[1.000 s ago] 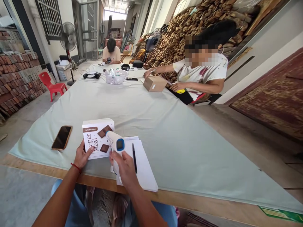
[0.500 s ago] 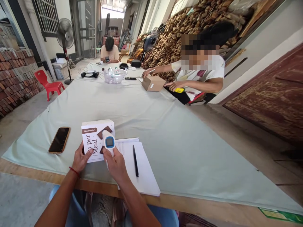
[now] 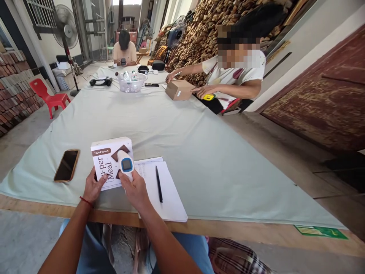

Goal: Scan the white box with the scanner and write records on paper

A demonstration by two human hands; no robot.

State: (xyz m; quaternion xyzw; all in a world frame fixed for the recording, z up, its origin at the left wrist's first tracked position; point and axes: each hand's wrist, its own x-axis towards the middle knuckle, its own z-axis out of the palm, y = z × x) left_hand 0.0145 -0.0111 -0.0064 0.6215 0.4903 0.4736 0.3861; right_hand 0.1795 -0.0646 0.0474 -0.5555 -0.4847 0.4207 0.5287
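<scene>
A white box with brown "NutriMotion" and "Meal" print stands tilted near the table's front edge. My left hand grips its lower left side, thumb on the printed face. My right hand is closed round the handle of a white infrared thermometer, whose blue-ringed screen faces me. The thermometer's front end points at the box; whether they touch I cannot tell. Beside my right hand lie sheets of paper with a black pen on top. A phone lies left of the box.
Across the pale tablecloth, a clear basin holds bottles. At right, a co-worker has hands by a cardboard box and a yellow tape measure. Another person sits at the far end. A red chair stands left.
The whole view has shifted slightly, so the table and its contents appear a little higher and further left. Both hands keep the same hold on the box and thermometer.
</scene>
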